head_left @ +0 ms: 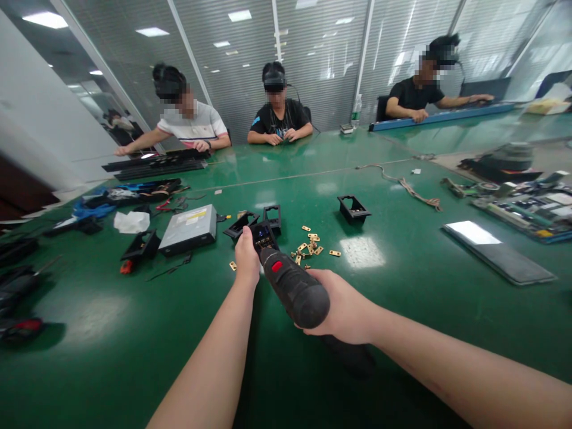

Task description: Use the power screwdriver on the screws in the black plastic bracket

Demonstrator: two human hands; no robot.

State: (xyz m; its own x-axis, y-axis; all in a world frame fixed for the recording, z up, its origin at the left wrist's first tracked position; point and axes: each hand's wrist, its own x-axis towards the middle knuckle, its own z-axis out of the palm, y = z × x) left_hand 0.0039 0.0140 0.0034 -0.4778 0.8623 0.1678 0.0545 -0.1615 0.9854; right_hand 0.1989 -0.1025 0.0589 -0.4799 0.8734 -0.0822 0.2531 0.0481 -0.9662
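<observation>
My right hand [339, 304] is wrapped round a black cordless drill [295, 286] with a red button on its top. The drill points away from me, and its front end meets a small black frame [266, 233] with brass-coloured parts inside. My left hand [247, 253] grips that frame by its left side, thumb on top; the other fingers are hidden. Just right of the frame lie several small brass plates [311, 245] in a loose heap. Two similar black frames, one an upright frame [272, 218], stand behind my left hand. Whether the drill's tip sits on a screw is hidden.
A grey disc drive [190, 229] lies left on the green table [134, 333]. Another black frame [353, 208] stands right of the plates. Farther right are a dark flat panel [498, 253], a cord [413, 192] and circuit boards [536, 205]. Three people sit across the table.
</observation>
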